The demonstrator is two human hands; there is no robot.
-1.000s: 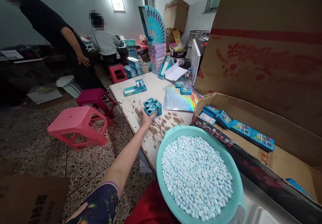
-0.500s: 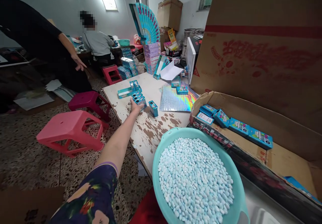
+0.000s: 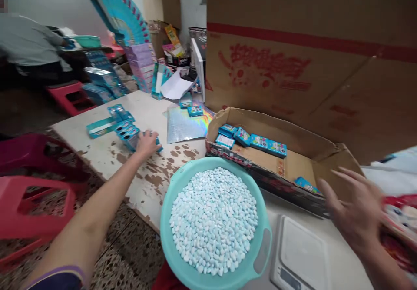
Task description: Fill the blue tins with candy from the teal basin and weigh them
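Observation:
My left hand (image 3: 148,142) reaches across the table with its fingers curled over a small blue box (image 3: 159,145); most of that box is hidden under the hand. Just left of it stands a row of small blue boxes (image 3: 127,131) with dark round openings on top. My right hand (image 3: 361,211), slightly blurred, is held over the near right edge of a low cardboard carton (image 3: 296,161). Its fingers are apart and nothing is in them. The nearest thing to its fingertips is a blue box (image 3: 306,185) inside the carton.
A turquoise basin (image 3: 167,220) full of pale blue tablets stands in front of me, beside a white scale (image 3: 302,251). Shiny foil sheets (image 3: 182,127) lie on the worn table (image 3: 156,107). Pink stools (image 3: 35,211) are at left; a seated person (image 3: 29,42) is behind.
The view has swung right. My left hand has shifted from the row of boxes to the single box to its right. My right hand has come into view by the carton.

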